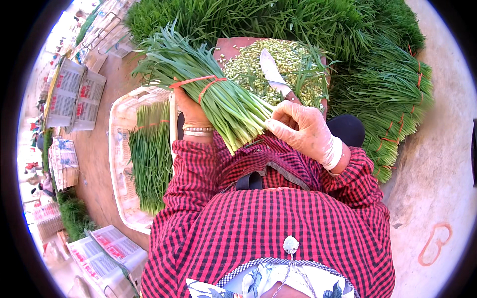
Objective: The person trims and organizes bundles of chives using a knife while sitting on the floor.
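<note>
My left hand point(193, 110) is closed round a bundle of garlic chives point(218, 94), bound with a red band point(206, 87). Its leafy ends point up and left, its pale cut stems down and right. At those stem ends my right hand point(303, 130), in a thin whitish glove, makes a pinch with thumb and fingers; what sits between them is too small to tell. Beyond it a knife point(271, 69) with a broad blade and brown handle lies on a reddish board point(231, 45) strewn with chopped stem bits point(303, 62).
A white plastic crate point(118, 149) at my left holds tied chives point(150, 154). Large heaps of chives point(278, 17) lie at the back, with banded bundles point(392, 109) at the right. Several more crates point(89, 97) stand farther left. Pale concrete point(422, 198) runs along the right side.
</note>
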Motion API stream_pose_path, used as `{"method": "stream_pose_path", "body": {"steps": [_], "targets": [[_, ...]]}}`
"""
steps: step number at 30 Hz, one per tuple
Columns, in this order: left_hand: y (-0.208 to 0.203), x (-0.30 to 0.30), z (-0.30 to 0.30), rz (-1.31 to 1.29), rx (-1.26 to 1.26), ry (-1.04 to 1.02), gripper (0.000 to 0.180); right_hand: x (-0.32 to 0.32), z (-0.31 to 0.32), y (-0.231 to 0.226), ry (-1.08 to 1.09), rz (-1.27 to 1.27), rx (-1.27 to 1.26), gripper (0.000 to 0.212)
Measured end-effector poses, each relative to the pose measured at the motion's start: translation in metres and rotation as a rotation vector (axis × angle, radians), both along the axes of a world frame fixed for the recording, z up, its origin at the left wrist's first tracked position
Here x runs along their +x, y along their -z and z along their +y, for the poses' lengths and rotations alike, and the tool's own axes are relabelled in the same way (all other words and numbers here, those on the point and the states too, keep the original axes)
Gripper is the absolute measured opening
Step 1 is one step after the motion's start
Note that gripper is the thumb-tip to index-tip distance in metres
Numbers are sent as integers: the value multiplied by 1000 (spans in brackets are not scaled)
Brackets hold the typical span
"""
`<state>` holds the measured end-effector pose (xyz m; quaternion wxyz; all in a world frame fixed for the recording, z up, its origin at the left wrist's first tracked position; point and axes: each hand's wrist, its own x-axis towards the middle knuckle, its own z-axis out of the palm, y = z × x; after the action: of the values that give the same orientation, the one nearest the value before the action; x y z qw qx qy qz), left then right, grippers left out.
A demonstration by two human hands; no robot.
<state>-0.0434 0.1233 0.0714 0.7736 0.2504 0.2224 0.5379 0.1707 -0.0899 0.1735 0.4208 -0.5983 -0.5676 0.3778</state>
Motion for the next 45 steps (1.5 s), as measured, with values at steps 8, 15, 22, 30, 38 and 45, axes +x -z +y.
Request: {"method": "stream_pose_path", "body": {"steps": [8, 15, 22, 30, 38, 45], "targets": [[-24, 9, -7, 44, 9, -170, 55, 14, 4, 17, 28, -100, 60, 14], [-53, -4, -1, 134, 36, -185, 46, 70, 8, 34, 273, -618, 13, 57], [-53, 62, -32, 340, 134, 82, 46, 1, 94, 6, 92, -20, 312, 90], [-79, 79, -64, 104, 20, 221, 38, 63, 94, 13, 558, 848, 385, 39], [-77, 82, -72, 189, -66, 145, 38, 109, 47, 19, 386, 427, -1, 69], [-74, 82, -76, 258, 62, 159, 40, 46, 45, -51, 251, -327, 198, 29]]}}
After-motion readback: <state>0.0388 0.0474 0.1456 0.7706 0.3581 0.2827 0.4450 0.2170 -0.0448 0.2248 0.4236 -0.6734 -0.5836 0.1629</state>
